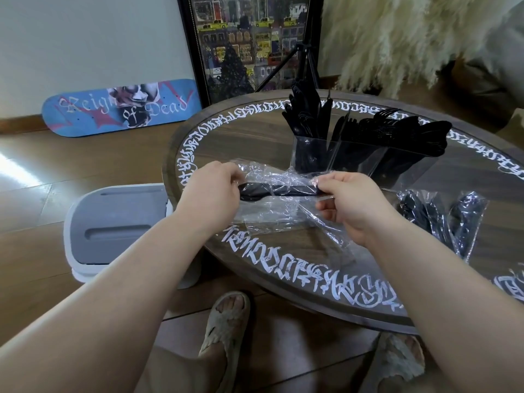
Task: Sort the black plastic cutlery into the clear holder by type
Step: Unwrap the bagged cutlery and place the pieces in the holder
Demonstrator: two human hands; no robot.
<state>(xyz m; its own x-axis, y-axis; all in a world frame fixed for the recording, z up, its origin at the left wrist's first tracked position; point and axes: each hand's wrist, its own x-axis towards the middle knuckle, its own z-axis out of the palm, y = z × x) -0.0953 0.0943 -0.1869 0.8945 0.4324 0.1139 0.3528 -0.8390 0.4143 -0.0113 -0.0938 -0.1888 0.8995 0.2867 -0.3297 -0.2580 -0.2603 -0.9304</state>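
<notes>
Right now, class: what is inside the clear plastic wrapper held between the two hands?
Black cutlery lies inside the wrapper. The left hand and right hand cover its ends, so its type and count cannot be told.

I had one wide head-worn view, looking forward and steeply down from close above the round surface (283,268); it faced the far wall, with floor and my sandalled feet (226,330) at the bottom edge.

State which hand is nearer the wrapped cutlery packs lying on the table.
Right. The right hand is just left of the packs; the left hand is farther left.
</notes>
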